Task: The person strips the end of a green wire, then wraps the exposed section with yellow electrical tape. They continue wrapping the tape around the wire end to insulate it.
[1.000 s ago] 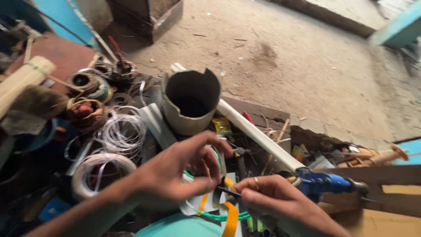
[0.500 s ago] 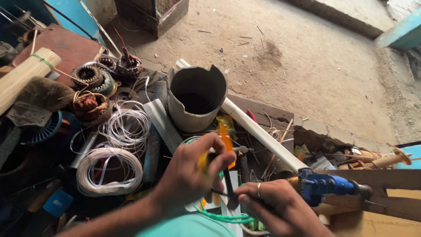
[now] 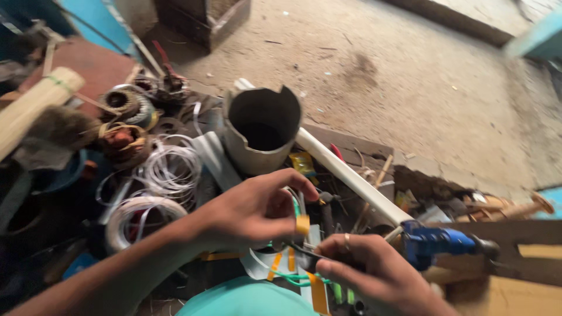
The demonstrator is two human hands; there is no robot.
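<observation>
Your left hand (image 3: 252, 210) has dropped lower since half a second ago, and the yellow strip (image 3: 302, 225) that stood upright above it now sits small between thumb and forefinger, pinched tight. Your right hand (image 3: 374, 275) is curled nearly closed around a thin dark tool (image 3: 310, 251), its tip just beside the strip. Both work over green wires (image 3: 293, 280), in front of the grey pot (image 3: 262, 131) and the white pipe (image 3: 345, 175).

left hand (image 3: 252, 210): bare forearm, sleeveless | right hand (image 3: 369, 272): thin ring on finger
</observation>
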